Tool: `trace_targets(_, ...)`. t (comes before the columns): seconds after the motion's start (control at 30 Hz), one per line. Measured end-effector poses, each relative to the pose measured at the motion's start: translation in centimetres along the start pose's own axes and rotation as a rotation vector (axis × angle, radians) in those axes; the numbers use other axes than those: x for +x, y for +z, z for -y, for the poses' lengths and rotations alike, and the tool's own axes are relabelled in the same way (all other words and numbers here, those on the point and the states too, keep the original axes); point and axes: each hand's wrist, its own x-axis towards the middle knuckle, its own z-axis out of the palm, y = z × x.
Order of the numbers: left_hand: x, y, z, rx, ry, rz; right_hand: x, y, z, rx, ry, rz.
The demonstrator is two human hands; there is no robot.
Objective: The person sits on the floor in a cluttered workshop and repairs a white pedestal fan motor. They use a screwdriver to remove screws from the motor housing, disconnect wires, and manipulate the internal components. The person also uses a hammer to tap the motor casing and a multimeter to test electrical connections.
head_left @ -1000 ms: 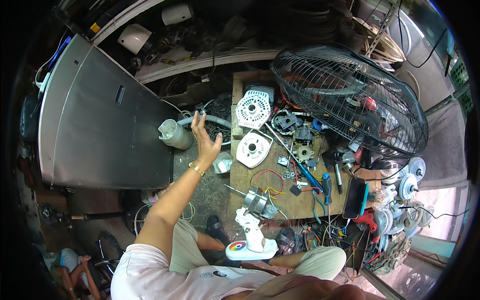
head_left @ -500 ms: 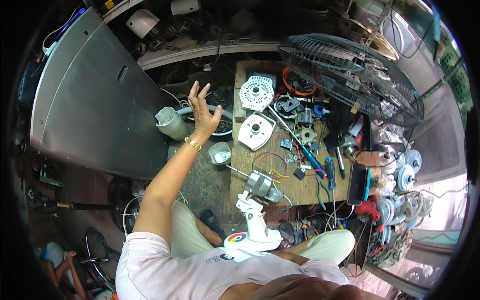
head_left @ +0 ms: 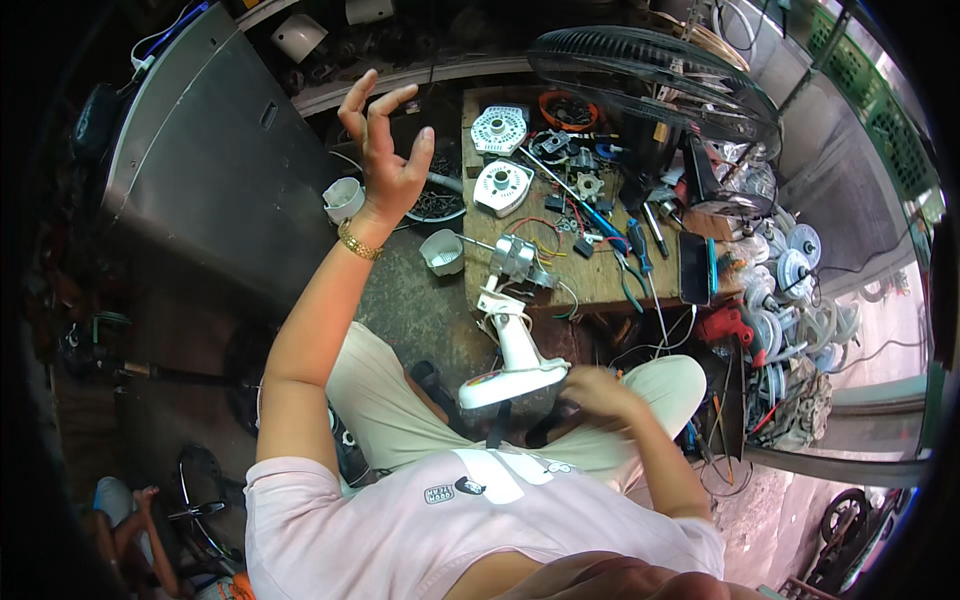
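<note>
My left hand (head_left: 388, 165) is raised above the floor beside the table, its fingers spread and nothing in them. A gold-coloured bracelet circles that wrist. My right hand (head_left: 598, 396) is smeared by motion at the right end of the white fan base (head_left: 515, 383); whether it touches the base, I cannot tell. The base sits between my knees, with its white neck (head_left: 518, 340) rising to a bare metal fan motor (head_left: 513, 258) at the table's near edge. The motor's long shaft points left, toward a small whitish cup-shaped cover (head_left: 442, 252).
On the wooden table (head_left: 590, 275) lie two white motor covers (head_left: 502, 187), screwdrivers (head_left: 638, 243), pliers (head_left: 632, 285), wires and a phone (head_left: 693, 268). A caged fan (head_left: 650, 85) stands at the back right. To the left rises a grey metal panel (head_left: 210, 150). Another person's limbs (head_left: 150, 530) show lower left.
My right hand has come into view beside the fan base. The left hand has gone higher, still spread. The whole view has shifted, and the base now looks more tilted.
</note>
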Motion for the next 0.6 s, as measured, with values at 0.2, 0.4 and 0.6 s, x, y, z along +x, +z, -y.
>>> trace_targets(0.2, -5.0, -2.0, -1.3, 0.086, -0.104, 0.218, -23.8, -5.1, 2.6, 1.001, 0.457, -0.658)
trace_targets(0.4, -13.6, 0.1, 1.8, 0.156, -0.778, 1.009, -33.2, 25.1, -7.0, 1.272, 1.082, 0.21)
trace_targets(0.6, -17.2, 2.4, 0.9, -0.055, -0.797, 1.357, -13.3, 25.0, -2.7, 1.088, 1.14, -0.096)
